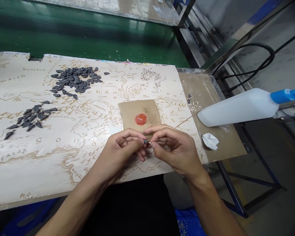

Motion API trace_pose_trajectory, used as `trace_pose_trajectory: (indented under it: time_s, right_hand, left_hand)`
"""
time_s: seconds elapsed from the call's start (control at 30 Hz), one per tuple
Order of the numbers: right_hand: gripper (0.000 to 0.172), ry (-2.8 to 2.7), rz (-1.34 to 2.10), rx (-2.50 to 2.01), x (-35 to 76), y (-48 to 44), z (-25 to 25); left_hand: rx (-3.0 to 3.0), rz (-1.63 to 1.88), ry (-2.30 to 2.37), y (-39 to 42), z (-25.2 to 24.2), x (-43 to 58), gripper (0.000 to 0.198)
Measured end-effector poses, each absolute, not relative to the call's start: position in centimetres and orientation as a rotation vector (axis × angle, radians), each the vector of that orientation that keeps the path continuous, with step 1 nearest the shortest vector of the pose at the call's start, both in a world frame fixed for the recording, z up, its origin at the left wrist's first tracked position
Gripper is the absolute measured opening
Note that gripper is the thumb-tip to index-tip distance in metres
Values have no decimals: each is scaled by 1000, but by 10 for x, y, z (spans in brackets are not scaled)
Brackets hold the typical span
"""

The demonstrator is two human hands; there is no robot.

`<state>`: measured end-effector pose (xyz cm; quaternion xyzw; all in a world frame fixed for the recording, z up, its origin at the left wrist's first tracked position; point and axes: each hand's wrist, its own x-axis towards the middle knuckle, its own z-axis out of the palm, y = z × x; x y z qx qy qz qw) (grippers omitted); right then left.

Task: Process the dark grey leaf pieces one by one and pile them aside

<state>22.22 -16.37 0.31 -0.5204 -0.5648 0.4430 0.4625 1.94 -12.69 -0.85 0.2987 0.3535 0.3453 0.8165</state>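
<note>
My left hand [123, 147] pinches a small dark leaf-shaped piece [145, 141] between thumb and fingertips. My right hand [173, 147] holds a thin pale pick [149, 143], its tip touching or almost touching that piece. Both hands are just above the near edge of a square of brown cardboard [130, 114]. On this cardboard sits a round orange-red dab or cap [141, 119], beside a scatter of tiny dark specks [149, 114]. Two heaps of similar dark leaf-shaped pieces [73, 78] lie further left on a printed fantasy map mat [39, 164].
A white plastic bottle with a blue nozzle [236, 106] lies to the right over a cardboard sheet [211, 88], near crumpled white paper [210, 141] and small pale bits [193, 102]. A green surface [64, 32] lies beyond the mat; a metal frame [186, 36] stands right.
</note>
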Motion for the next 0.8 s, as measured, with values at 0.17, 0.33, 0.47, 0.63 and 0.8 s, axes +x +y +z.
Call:
trace_pose_trajectory:
  time_s: [0.17,0.33,0.47,0.63,0.8]
  right_hand:
    - [8,-1425,1066,-1252,222,-163,1]
    - [8,-1451,1065,-1259,223,-163,1]
    - [10,-1499,1056,-1296,225,-164,3]
    - [12,-1631,995,-1315,229,-165,10]
    - [15,-1764,840,-1274,228,-164,16]
  left_hand:
    - [652,735,759,-126,-9,21,14]
    - [695,734,777,-126,-12,21,13]
    - [765,734,769,-127,-13,20,13]
    - [846,738,797,-129,-10,21,15]
    - [849,750,798,-128,-6,20,16]
